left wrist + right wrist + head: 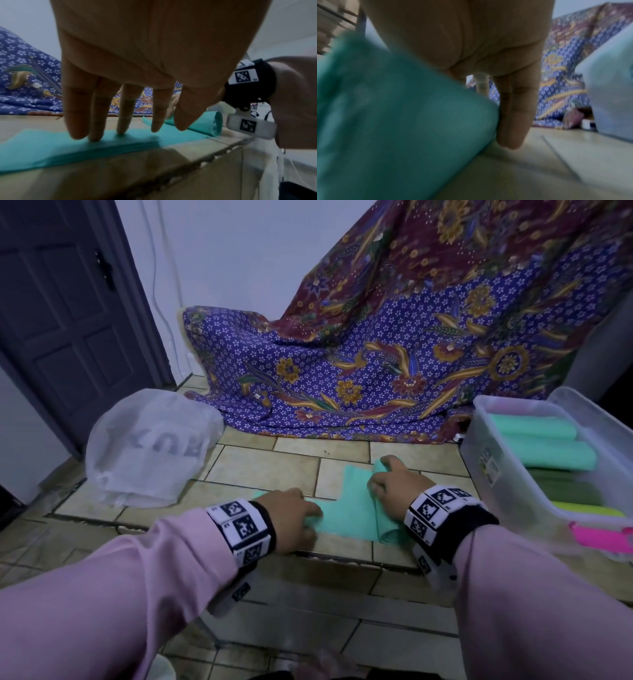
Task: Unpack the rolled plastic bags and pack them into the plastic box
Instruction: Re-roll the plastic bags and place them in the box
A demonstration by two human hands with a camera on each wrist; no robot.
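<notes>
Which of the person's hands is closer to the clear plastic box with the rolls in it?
Right. The right hand rests on the teal bag just beside the plastic box; the left hand lies farther away.

Pink sleeves (102,594); black wristbands (445,522), seemingly tag-printed.

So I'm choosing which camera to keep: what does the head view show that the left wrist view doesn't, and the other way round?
Only the head view shows the plastic box with rolled bags inside, the white bag on the floor and the door. Only the left wrist view shows the left hand from beneath, straight fingers pressing the flat teal bag, and the roll's open end. Both show the teal bag, the patterned cloth and the tiled floor.
</notes>
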